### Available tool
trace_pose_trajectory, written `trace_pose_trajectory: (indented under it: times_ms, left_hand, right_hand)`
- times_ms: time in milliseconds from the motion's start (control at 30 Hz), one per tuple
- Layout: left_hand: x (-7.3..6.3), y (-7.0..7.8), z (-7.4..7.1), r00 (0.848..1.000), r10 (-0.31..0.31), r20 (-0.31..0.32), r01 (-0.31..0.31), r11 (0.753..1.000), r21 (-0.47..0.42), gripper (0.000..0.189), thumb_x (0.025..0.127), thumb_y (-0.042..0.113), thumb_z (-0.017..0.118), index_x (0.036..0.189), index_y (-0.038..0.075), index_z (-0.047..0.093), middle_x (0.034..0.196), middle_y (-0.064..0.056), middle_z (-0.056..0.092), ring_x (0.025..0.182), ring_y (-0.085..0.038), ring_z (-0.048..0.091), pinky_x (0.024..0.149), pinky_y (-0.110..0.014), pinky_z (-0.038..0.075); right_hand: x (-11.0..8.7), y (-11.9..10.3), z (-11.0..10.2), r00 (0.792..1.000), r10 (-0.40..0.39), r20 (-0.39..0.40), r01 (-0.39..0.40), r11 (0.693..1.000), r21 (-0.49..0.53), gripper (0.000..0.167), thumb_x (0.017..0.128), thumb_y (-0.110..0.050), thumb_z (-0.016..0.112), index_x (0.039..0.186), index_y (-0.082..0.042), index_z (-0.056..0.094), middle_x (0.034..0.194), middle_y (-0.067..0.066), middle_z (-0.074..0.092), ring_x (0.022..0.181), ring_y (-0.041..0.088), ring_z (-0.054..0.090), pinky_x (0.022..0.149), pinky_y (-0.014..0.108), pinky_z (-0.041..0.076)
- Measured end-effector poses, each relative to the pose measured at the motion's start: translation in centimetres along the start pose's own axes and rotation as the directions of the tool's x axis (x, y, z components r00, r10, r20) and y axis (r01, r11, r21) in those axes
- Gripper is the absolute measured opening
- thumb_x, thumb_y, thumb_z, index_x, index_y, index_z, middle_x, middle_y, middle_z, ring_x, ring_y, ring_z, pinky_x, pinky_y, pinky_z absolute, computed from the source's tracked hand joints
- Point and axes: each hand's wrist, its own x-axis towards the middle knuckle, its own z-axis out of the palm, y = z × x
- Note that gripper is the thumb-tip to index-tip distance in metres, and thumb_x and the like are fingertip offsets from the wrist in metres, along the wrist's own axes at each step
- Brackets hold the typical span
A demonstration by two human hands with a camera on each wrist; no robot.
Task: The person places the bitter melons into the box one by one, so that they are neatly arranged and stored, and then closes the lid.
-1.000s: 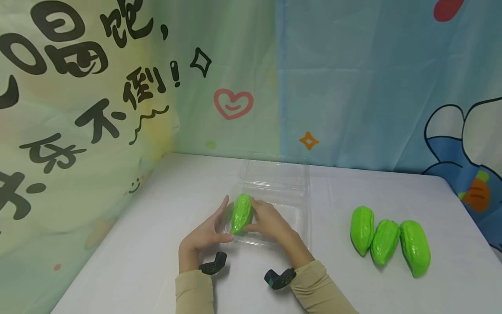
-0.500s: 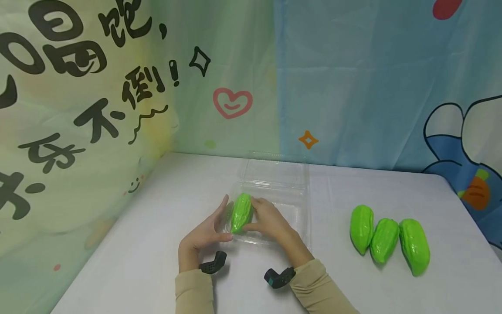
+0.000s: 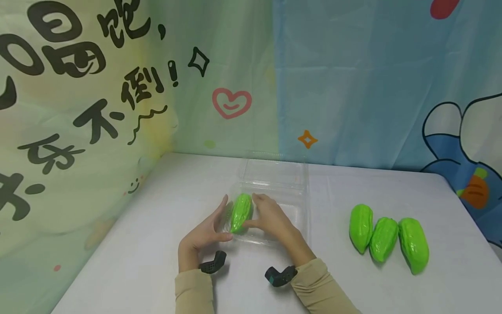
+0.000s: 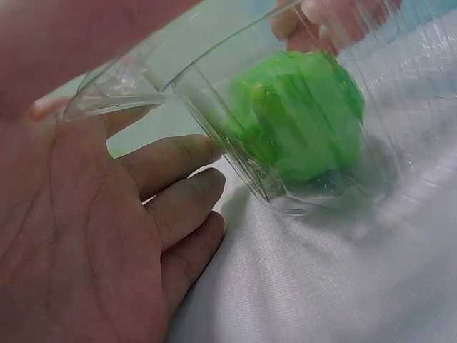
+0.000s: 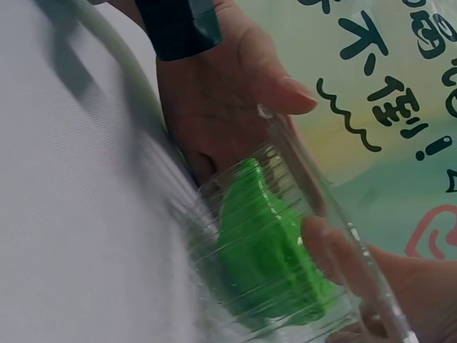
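A glossy bright green ridged fruit (image 3: 241, 213), shaped like a star fruit, lies lengthwise along the left side inside a clear plastic clamshell box (image 3: 290, 213). My left hand (image 3: 205, 233) rests against the box's left wall, fingers stretched out along the outside and thumb near the front corner; the left wrist view shows these fingers (image 4: 187, 204) against the clear wall. Over the box, my right hand (image 3: 272, 218) has its fingers parted beside the fruit's right side, with a narrow gap at the far end. Its thumb overlaps the fruit's near end in the head view.
On the white table (image 3: 337, 292) to the right lie three more green fruits: one on the left (image 3: 361, 227), one in the middle (image 3: 384, 240) and one on the right (image 3: 413, 245). The box's lid (image 3: 274, 172) is folded back toward the printed curtain (image 3: 345, 87).
The fingers of my right hand have loosened from the fruit and shifted slightly right. The fruit stays in the box's left side. My left hand has stayed still.
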Motion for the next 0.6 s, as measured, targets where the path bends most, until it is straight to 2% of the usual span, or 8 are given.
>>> trace_pose_trajectory:
  times_ms: [200,400,600]
  left_hand:
    - [0.0,0.0,0.0,1.000,0.004,0.010,-0.004,1.000,-0.008,0.116,0.071,0.031,0.082,0.154,0.024,0.001,0.161,-0.003,0.011,0.149,-0.021,0.005,0.119,-0.048,0.011]
    - [0.0,0.1,0.1,1.000,0.014,0.010,-0.014,1.000,0.011,0.115,0.072,0.027,0.081,0.154,0.024,0.000,0.161,-0.005,0.011,0.149,-0.022,0.006,0.119,-0.049,0.011]
    - [-0.2,0.2,0.1,1.000,0.016,0.006,-0.016,0.999,0.028,0.114,0.073,0.026,0.080,0.154,0.024,-0.001,0.161,-0.005,0.008,0.149,-0.023,0.004,0.119,-0.050,0.008]
  right_hand:
    - [-0.3,-0.3,-1.2,1.000,0.008,-0.016,-0.009,1.000,-0.022,0.096,0.069,-0.043,0.082,0.142,0.003,0.039,0.146,0.020,0.042,0.135,0.035,0.040,0.112,0.045,0.035]
    - [-1.0,-0.5,-2.3,0.999,0.030,-0.039,-0.030,1.000,0.004,0.095,0.070,-0.044,0.081,0.144,-0.002,0.038,0.149,0.015,0.039,0.138,0.032,0.037,0.113,0.045,0.033]
    - [-1.8,-0.6,-3.6,0.997,0.006,-0.074,-0.005,1.000,0.016,0.094,0.073,-0.046,0.078,0.146,-0.005,0.035,0.151,0.013,0.038,0.139,0.030,0.036,0.113,0.046,0.033]
